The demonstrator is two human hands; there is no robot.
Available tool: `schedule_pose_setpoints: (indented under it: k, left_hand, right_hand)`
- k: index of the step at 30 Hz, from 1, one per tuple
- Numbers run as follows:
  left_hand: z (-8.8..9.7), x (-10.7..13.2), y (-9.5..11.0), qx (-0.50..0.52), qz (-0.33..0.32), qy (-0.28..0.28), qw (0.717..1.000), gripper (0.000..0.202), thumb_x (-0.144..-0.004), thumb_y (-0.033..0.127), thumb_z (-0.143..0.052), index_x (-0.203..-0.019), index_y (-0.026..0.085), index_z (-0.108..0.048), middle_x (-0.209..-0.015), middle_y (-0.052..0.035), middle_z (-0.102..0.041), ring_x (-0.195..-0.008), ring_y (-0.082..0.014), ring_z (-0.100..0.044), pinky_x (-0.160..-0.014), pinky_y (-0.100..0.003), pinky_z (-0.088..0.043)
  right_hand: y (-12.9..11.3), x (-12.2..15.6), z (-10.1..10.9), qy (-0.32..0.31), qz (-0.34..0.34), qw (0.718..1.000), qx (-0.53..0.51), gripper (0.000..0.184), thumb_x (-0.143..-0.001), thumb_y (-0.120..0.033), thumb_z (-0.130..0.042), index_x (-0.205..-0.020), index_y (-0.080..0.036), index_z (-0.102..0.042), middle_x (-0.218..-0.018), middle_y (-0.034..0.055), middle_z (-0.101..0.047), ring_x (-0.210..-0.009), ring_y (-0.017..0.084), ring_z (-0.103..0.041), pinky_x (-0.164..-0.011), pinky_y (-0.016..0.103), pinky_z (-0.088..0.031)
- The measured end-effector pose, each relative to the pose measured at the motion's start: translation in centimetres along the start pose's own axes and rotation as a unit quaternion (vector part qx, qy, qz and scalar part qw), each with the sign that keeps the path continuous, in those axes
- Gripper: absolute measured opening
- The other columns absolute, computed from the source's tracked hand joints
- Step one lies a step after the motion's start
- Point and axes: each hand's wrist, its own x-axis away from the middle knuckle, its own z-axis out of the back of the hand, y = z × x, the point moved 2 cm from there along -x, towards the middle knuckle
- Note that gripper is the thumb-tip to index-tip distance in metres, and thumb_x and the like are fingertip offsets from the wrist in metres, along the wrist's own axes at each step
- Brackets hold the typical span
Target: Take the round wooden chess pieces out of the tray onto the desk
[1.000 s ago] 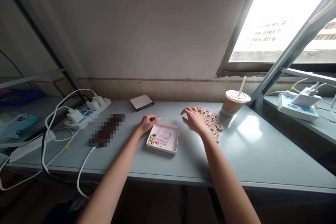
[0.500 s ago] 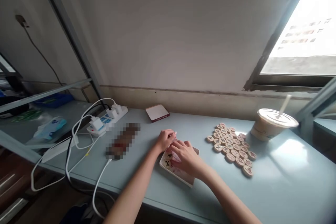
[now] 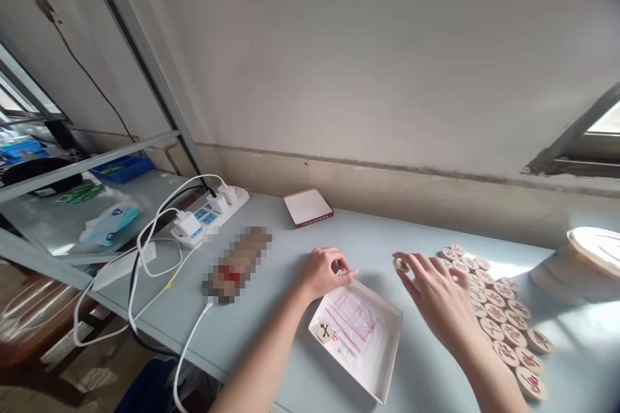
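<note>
My left hand (image 3: 328, 274) is closed on the far left edge of a shallow white box (image 3: 393, 335), its thumb along the rim. Inside, one round wooden Chinese chess piece (image 3: 323, 330) with a black character lies in the near left corner, on a bottom scribbled with pinkish lines. To the right of the box, my right hand (image 3: 436, 290) pinches a small chess piece (image 3: 401, 264) between thumb and fingertip, above the table. Beyond that hand, several wooden chess pieces (image 3: 494, 298) lie face up in packed rows, partly hidden by the hand and forearm.
A box lid (image 3: 309, 208) lies by the wall. On the left, a power strip (image 3: 208, 216) carries white chargers and loose cables, near a pixelated object (image 3: 239, 264). A lidded drink cup (image 3: 576, 264) stands at far right. A metal post (image 3: 140, 58) rises at left.
My right hand has left the box and moved right, now pinching a chess piece. Two pieces showed in the box before, one now. My left hand stays at the box edge. The view has turned left.
</note>
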Motion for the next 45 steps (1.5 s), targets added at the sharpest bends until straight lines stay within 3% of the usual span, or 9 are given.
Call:
schedule_pose_setpoints:
  k: [5,12,16,21,24,28,36,42,45]
  left_hand:
    - [-0.2,-0.1,-0.3,0.02,0.002,-0.007,1.0,0.022,-0.071,0.039,-0.067,-0.064,0.019,-0.058,-0.071,0.0041,-0.062,-0.064,-0.0099,-0.052,-0.071,-0.026,-0.036]
    - [1.0,0.4,0.5,-0.03,0.002,0.062,0.998,0.021,-0.079,0.042,-0.059,-0.077,0.021,-0.062,-0.085,0.0017,-0.066,-0.084,-0.0153,-0.056,-0.08,-0.031,-0.035]
    - [6.3,2.1,0.0,-0.088,0.032,0.162,0.982,0.026,-0.092,0.036,-0.038,-0.092,0.023,-0.06,-0.1,-0.0004,-0.065,-0.097,-0.0163,-0.055,-0.087,-0.034,-0.035]
    - [14.7,4.3,-5.1,-0.205,0.072,0.112,0.97,0.032,-0.09,0.043,-0.037,-0.11,0.025,-0.054,-0.114,-0.0013,-0.062,-0.107,-0.0202,-0.053,-0.095,-0.039,-0.034]
    - [17.4,5.2,-8.6,-0.237,0.067,0.063,0.967,0.036,-0.091,0.044,-0.032,-0.116,0.026,-0.05,-0.118,0.0006,-0.061,-0.114,-0.0189,-0.05,-0.103,-0.04,-0.028]
    - [18.0,5.6,-10.9,-0.253,0.068,0.014,0.965,0.041,-0.093,0.044,-0.025,-0.128,0.027,-0.039,-0.127,0.0002,-0.056,-0.122,-0.0172,-0.044,-0.11,-0.043,-0.016]
    - [16.5,5.9,-11.2,-0.29,0.052,-0.047,0.954,0.047,-0.091,0.05,-0.026,-0.131,0.029,-0.042,-0.135,0.0,-0.048,-0.128,-0.0181,-0.038,-0.113,-0.043,-0.01]
    - [18.0,9.3,-8.7,-0.264,0.083,-0.063,0.959,0.045,-0.091,0.05,-0.029,-0.124,0.03,-0.051,-0.127,-0.0003,-0.056,-0.124,-0.0199,-0.043,-0.113,-0.048,-0.009]
    - [19.6,11.8,-7.3,-0.27,0.088,-0.021,0.959,0.041,-0.091,0.048,-0.031,-0.119,0.031,-0.055,-0.123,0.0004,-0.059,-0.122,-0.0208,-0.046,-0.112,-0.05,-0.01]
  right_hand:
    - [2.6,0.5,-1.4,-0.039,-0.021,0.998,0.049,0.032,-0.087,-0.031,-0.028,-0.09,-0.025,-0.059,-0.099,0.0061,-0.061,-0.09,0.024,-0.051,-0.074,0.04,-0.031]
    - [1.3,0.5,-1.6,-0.048,0.002,0.998,0.032,0.034,-0.086,-0.035,-0.03,-0.105,-0.028,-0.057,-0.111,0.0037,-0.06,-0.098,0.025,-0.051,-0.078,0.043,-0.034]
    - [2.7,0.7,-2.7,-0.042,-0.021,0.999,0.022,0.033,-0.086,-0.029,-0.03,-0.101,-0.026,-0.059,-0.109,0.006,-0.06,-0.097,0.026,-0.052,-0.073,0.04,-0.037]
    - [4.3,0.7,-3.9,-0.046,0.001,0.997,-0.06,0.03,-0.086,-0.028,-0.033,-0.098,-0.022,-0.06,-0.103,0.0079,-0.062,-0.092,0.024,-0.053,-0.074,0.035,-0.041]
    - [3.9,0.5,-3.8,-0.047,0.002,0.997,-0.055,0.031,-0.086,-0.031,-0.034,-0.098,-0.023,-0.061,-0.103,0.0077,-0.062,-0.092,0.025,-0.053,-0.076,0.037,-0.04]
    - [3.3,0.7,-3.0,-0.041,-0.013,0.999,0.001,0.033,-0.085,-0.028,-0.032,-0.099,-0.024,-0.062,-0.104,0.0063,-0.062,-0.092,0.025,-0.054,-0.078,0.041,-0.037]
    - [2.9,0.8,-2.2,-0.035,-0.025,0.998,0.053,0.032,-0.086,-0.026,-0.031,-0.099,-0.024,-0.06,-0.106,0.0053,-0.061,-0.099,0.025,-0.051,-0.086,0.046,-0.032]
    - [2.9,0.7,-2.4,-0.044,-0.025,0.998,0.034,0.032,-0.086,-0.03,-0.032,-0.101,-0.025,-0.06,-0.108,0.0053,-0.061,-0.097,0.025,-0.053,-0.088,0.047,-0.031]
    - [2.8,0.7,-2.2,-0.036,-0.015,0.999,0.025,0.032,-0.086,-0.029,-0.032,-0.102,-0.025,-0.059,-0.108,0.0062,-0.061,-0.097,0.025,-0.053,-0.09,0.047,-0.029]
